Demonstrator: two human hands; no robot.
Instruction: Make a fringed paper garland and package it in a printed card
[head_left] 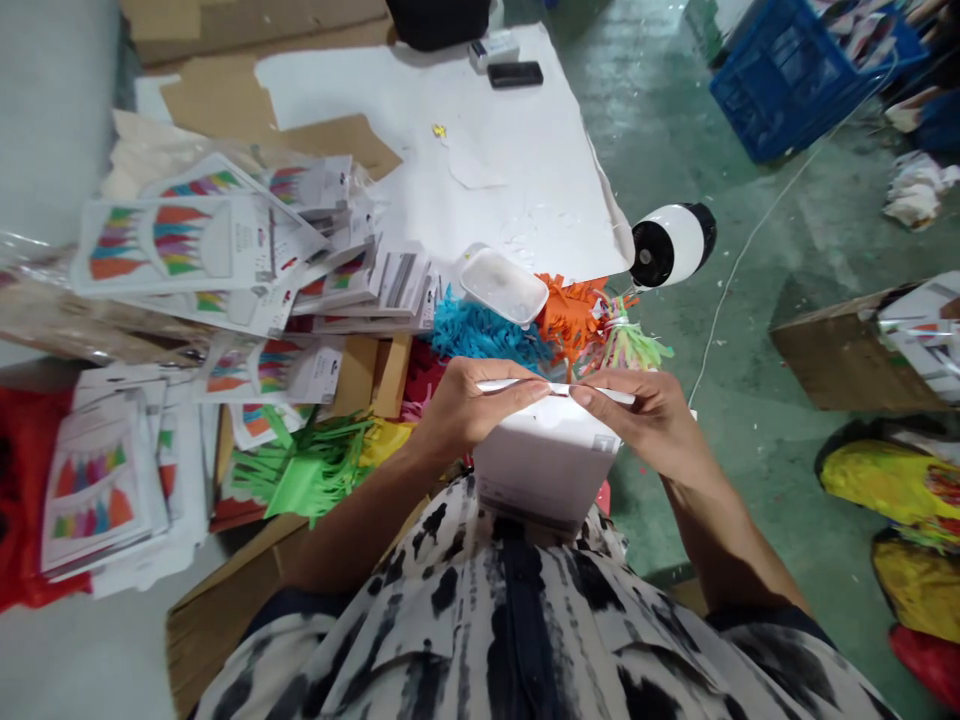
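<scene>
Close in front of my body, a white printed card package (546, 465) hangs down between my two hands. My left hand (480, 400) pinches the left part of its top edge. At the right part of the same edge, my right hand (637, 405) pinches it too, thumb nearest me. The fingertips of both hands almost meet at the middle of the edge. Just beyond the hands lie blue fringed paper (487, 330), orange fringed paper (574, 318) and a pale multicoloured tassel bunch (626, 340). The package's far side is hidden from me.
Stacked packages with colourful tassel pictures (180, 245) fill the left. Green fringed paper (315, 465) lies nearer me. A white plastic tray (504, 286) and a black phone (515, 74) rest on the white-covered table (510, 150). A blue crate (780, 85) and cardboard box (832, 350) stand right.
</scene>
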